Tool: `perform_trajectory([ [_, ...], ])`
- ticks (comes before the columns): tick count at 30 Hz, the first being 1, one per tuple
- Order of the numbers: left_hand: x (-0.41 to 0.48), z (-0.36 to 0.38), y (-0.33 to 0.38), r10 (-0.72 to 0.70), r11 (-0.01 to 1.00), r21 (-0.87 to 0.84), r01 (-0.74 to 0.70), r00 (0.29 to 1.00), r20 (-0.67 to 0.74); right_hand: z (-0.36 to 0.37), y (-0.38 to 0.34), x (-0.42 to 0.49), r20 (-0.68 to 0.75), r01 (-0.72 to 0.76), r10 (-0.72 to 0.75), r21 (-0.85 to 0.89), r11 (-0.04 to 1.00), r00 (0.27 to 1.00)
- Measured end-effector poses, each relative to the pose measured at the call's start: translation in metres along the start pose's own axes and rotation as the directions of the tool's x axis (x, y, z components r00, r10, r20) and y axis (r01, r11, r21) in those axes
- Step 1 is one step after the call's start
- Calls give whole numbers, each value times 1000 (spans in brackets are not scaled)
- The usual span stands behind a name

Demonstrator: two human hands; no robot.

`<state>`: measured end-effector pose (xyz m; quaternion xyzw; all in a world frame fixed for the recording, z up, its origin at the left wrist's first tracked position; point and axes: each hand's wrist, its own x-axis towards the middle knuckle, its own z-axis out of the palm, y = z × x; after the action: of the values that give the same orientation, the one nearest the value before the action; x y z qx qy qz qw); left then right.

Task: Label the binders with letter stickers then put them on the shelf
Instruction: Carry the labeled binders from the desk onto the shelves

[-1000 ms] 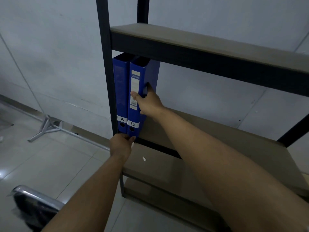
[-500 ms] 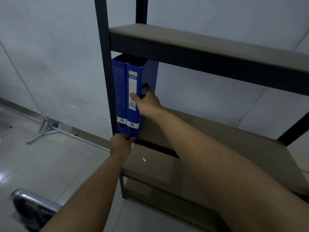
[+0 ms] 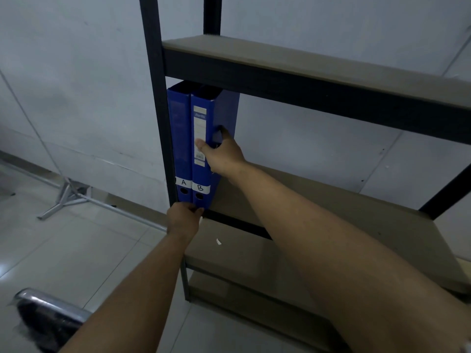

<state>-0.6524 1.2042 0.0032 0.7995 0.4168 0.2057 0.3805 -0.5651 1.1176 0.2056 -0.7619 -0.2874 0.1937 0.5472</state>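
As it stands upright on the shelf board (image 3: 331,207), binder B (image 3: 201,174) looks to me, working remotely, like a stiff, boxy lever-arch file: rigid covers, light enough for one hand, smooth enough to slide on the board but prone to tip while nothing stands on its open side. The best hold, I judge, is where the right hand (image 3: 224,156) has it, at mid-height, thumb laid across the spine and at least one finger pressed on the cover round the corner, pinching the file. Below that grip the left hand (image 3: 183,220) meets the foot of the spine at the board's front edge with fingers curled; I cannot tell whether it clasps the foot or only props it. Just beyond the thumb, binder A (image 3: 182,138) stands touching B against the dark upright post (image 3: 153,98), the white sticker B (image 3: 200,189) and sticker A (image 3: 183,182) between the two hands. A paper scrap (image 3: 218,241) lies on the board beneath the right forearm. Against a second ago, B sits squarer and closer to A, its spine nearly level with its neighbour; both hands keep their places.
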Motion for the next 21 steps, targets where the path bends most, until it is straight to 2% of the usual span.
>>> perform_trajectory([
  [15, -25, 15, 4, 3, 1000, -27, 0, 997, 76, -20, 42, -8, 59, -95, 92, 36, 995, 994],
  [18, -35, 17, 13, 52, 998, -31, -49, 994, 91, -37, 59, -18, 10, -70, 70, 18, 997, 998],
  [21, -47, 25, 25, 119, 993, -32, -117, 990, 79, -55, 86, -30, -117, -59, 56, -22, 998, 992],
])
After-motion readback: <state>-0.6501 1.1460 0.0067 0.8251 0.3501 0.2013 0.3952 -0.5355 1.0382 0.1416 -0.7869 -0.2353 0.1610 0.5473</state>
